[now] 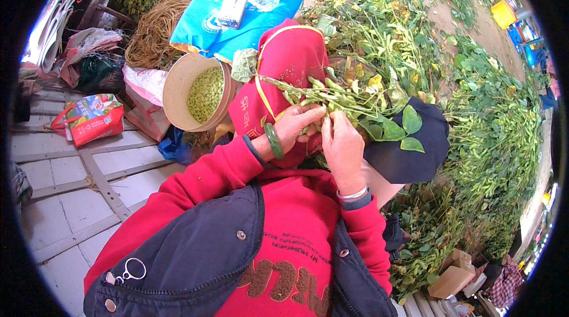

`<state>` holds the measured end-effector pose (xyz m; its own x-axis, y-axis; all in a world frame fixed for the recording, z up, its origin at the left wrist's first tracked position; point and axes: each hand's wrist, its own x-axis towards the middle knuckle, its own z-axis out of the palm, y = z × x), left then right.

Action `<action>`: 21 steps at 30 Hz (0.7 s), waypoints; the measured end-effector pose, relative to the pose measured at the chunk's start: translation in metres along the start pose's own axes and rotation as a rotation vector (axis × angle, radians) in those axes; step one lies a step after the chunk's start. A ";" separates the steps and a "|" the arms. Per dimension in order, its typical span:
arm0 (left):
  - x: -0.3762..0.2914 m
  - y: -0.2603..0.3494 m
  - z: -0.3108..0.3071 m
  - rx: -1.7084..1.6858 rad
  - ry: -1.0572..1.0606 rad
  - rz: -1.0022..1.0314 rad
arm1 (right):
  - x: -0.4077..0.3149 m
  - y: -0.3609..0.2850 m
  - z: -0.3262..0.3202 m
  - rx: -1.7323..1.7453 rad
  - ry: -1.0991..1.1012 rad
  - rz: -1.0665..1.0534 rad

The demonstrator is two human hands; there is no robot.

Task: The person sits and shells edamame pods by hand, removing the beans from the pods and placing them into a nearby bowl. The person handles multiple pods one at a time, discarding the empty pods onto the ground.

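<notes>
Over my lap lies a red cloth (291, 57) with yellow trim. Across it rests a cut soybean stalk (311, 91) bearing green pods and a few leaves. My left hand (297, 128), a green bangle at its wrist, is closed around green pods just below the stalk. Close beside it, my right hand (343, 150) pinches at the same spot, fingertips meeting the left thumb. The small pod between the fingers is mostly hidden. To the left of the cloth, a tilted plastic bucket (177, 90) holds shelled green beans (205, 95).
A blue sack (195, 19) beyond the bucket carries a smartphone (236, 0). Soybean plants (484, 139) are heaped ahead and along my right. A dark cloth (411, 157) lies by my right knee. At left, a red printed bag (95, 119) sits on white slabs (84, 201).
</notes>
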<state>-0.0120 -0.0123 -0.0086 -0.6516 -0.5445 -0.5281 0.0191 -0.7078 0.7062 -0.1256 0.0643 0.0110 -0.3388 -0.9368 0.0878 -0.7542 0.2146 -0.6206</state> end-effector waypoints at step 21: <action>0.001 0.003 0.000 0.061 -0.187 0.073 | -0.004 0.011 -0.006 0.970 -0.411 0.477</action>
<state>-0.0126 -0.0150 -0.0075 -0.7797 -0.4960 -0.3820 0.0291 -0.6382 0.7693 -0.1359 0.0722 0.0091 -0.1298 -0.8749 -0.4666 0.2101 0.4357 -0.8752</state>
